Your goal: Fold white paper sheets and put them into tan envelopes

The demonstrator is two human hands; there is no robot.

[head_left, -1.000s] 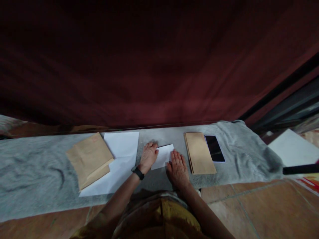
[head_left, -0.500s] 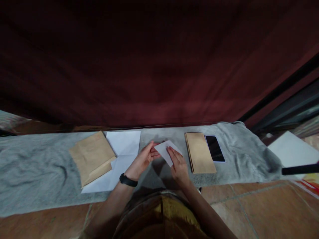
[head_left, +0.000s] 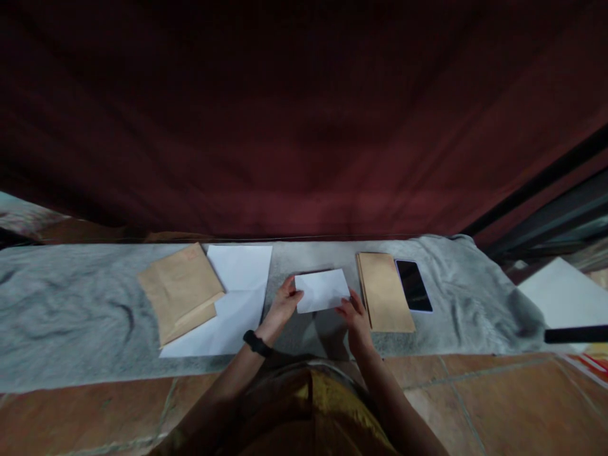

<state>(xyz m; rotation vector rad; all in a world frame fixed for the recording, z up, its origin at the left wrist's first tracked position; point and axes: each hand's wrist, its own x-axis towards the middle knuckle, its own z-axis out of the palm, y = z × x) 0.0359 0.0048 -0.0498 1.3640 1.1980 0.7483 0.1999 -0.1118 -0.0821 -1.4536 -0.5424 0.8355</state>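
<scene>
One dark red curtain (head_left: 304, 139): hangs along the far side, behind everything else.
Grey cloth (head_left: 76, 316): spread as a long band from left to right, rumpled at both ends, bearing the papers.
Large white sheet (head_left: 242, 307): on the cloth, left of the working space, creased across, partly covered.
Loose brown paper (head_left: 180, 285): overlaps that sheet's left part, set askew, well apart from either hand.
Brown stack (head_left: 386, 292): just beyond the right hand on its right; long axis runs away from the person, roughly crosswise to the paper being held.
Small white paper (head_left: 323, 291): between the two hands, seemingly raised above the cloth; long axis left to right, right end tipped slightly away from the body.
Left hand (head_left: 285, 301): pinching the paper's left end, thumb on top.
Right hand (head_left: 356, 315): grasping its near right corner; the nearer hand to the stack.
Phone (head_left: 414, 285): beside the stack's right edge, screen dark.
Black wristband (head_left: 257, 344): around the left wrist.
</scene>
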